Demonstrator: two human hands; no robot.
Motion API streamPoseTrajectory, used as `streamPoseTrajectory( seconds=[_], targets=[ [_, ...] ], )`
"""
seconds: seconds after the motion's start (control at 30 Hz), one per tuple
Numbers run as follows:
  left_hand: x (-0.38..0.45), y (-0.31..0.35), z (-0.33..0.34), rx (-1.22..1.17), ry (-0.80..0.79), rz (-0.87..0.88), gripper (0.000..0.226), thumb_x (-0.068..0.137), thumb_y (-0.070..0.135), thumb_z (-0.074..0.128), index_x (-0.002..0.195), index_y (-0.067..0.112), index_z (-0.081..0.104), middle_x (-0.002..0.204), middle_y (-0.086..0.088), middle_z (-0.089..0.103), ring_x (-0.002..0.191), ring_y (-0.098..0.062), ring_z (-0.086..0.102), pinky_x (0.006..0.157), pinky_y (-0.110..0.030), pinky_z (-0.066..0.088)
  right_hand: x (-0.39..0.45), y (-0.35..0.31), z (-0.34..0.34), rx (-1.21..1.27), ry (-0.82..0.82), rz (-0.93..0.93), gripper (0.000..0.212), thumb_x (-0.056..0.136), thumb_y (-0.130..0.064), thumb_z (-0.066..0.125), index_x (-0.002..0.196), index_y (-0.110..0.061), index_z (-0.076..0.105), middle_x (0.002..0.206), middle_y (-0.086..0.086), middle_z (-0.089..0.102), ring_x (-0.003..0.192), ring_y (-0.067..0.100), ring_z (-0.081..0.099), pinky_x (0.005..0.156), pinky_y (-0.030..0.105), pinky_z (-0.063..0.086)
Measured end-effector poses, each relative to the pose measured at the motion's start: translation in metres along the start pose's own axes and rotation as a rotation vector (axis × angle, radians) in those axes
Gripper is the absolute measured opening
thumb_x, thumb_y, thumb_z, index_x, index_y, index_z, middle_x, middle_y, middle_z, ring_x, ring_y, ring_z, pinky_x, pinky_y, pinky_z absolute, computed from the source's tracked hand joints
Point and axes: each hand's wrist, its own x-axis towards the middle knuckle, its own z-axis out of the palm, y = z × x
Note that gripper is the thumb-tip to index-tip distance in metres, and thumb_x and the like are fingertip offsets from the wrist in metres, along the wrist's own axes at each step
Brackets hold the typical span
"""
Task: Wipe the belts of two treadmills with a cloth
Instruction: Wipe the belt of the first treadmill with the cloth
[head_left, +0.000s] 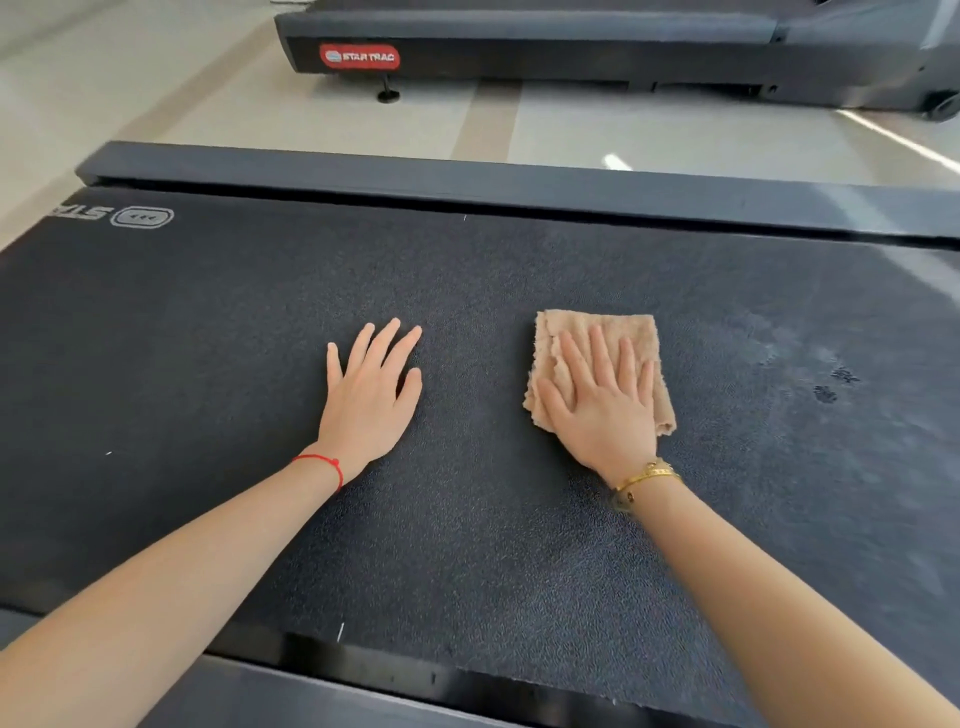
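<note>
A dark textured treadmill belt fills most of the view, with a white logo at its far left. A folded tan cloth lies on the belt right of centre. My right hand presses flat on the cloth with straight, spread fingers. My left hand rests flat on the bare belt to the left of the cloth, fingers straight. A second treadmill with a red label stands across the floor at the top.
Grey side rails run along the far edge and the near edge of the belt. Pale floor lies between the two treadmills. Greyish dusty patches mark the belt at the right.
</note>
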Motion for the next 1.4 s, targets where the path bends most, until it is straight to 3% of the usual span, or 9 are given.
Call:
streamPoseTrajectory(
  seconds=[0.3,0.47,0.6,0.73,0.87,1.1,1.2,1.4],
  targets=[
    [0.016,0.004,0.002,0.081,0.053,0.045,0.054,0.102,0.036,0.035,0.153,0.021,0.031,0.156,-0.008,0.032,0.149,-0.026,0.019,0.119,-0.062,0.007,0.014,0.001,0.003,-0.018,0.022,0.037,0.065,0.098,-0.063,0.021,0.156,-0.042,0.001,0.165,-0.008,-0.010,0.151,0.026,-0.014,0.119,0.048,-0.015],
    [0.046,0.014,0.009,0.028,-0.022,0.056,0.056,0.103,0.040,0.026,0.157,0.031,0.014,0.165,0.001,0.008,0.152,-0.025,0.002,0.119,-0.063,0.003,0.056,-0.011,0.005,-0.009,0.025,0.061,0.064,0.098,-0.062,0.019,0.156,-0.040,0.002,0.165,-0.007,-0.011,0.151,0.028,-0.015,0.119,0.049,-0.016],
    [0.052,0.018,0.018,0.068,-0.012,0.040,0.058,0.101,0.043,0.018,0.157,0.034,0.006,0.166,0.004,0.006,0.153,-0.026,-0.002,0.118,-0.064,0.001,0.109,-0.041,0.011,-0.003,-0.009,0.066,0.065,0.099,-0.060,0.017,0.157,-0.036,0.000,0.165,-0.004,-0.012,0.150,0.031,-0.017,0.118,0.052,-0.017],
    [0.051,0.015,0.021,0.097,0.002,0.059,0.061,0.098,0.046,0.013,0.157,0.034,0.006,0.166,0.004,0.008,0.153,-0.027,0.001,0.119,-0.063,0.004,0.152,-0.074,0.018,-0.007,-0.036,-0.046,0.064,0.098,-0.060,0.018,0.157,-0.038,0.001,0.165,-0.006,-0.010,0.150,0.031,-0.015,0.118,0.052,-0.017],
    [0.054,0.009,0.023,0.090,0.021,0.057,0.061,0.098,0.049,0.011,0.157,0.037,0.005,0.165,0.007,0.008,0.153,-0.024,0.001,0.120,-0.061,0.004,0.176,-0.058,0.012,-0.033,-0.061,-0.150,0.066,0.095,-0.068,0.017,0.155,-0.043,0.005,0.165,-0.011,-0.007,0.151,0.026,-0.010,0.120,0.049,-0.013],
    [0.055,0.012,0.023,0.096,0.014,0.052,0.061,0.097,0.048,0.011,0.157,0.037,0.008,0.165,0.006,0.010,0.153,-0.025,0.002,0.119,-0.063,0.005,0.186,0.043,-0.024,-0.047,-0.041,0.189,0.070,0.094,-0.069,0.018,0.156,-0.040,0.002,0.165,-0.005,-0.010,0.151,0.032,-0.012,0.119,0.053,-0.013],
    [0.055,0.014,0.022,0.093,0.005,0.050,0.062,0.096,0.047,0.011,0.157,0.036,0.009,0.165,0.005,0.010,0.153,-0.026,0.002,0.118,-0.065,0.005,0.183,0.038,-0.026,-0.016,-0.051,0.276,0.070,0.095,-0.062,0.020,0.157,-0.037,0.001,0.165,-0.001,-0.011,0.150,0.035,-0.014,0.118,0.055,-0.015],
    [0.054,0.012,0.021,0.068,0.002,0.039,0.059,0.098,0.045,0.018,0.157,0.036,0.012,0.165,0.007,0.011,0.153,-0.024,0.001,0.118,-0.064,0.003,0.139,-0.049,0.003,-0.018,-0.063,0.002,0.066,0.097,-0.062,0.020,0.156,-0.039,0.002,0.165,-0.006,-0.010,0.150,0.035,-0.013,0.114,0.054,-0.019]
  ],
)
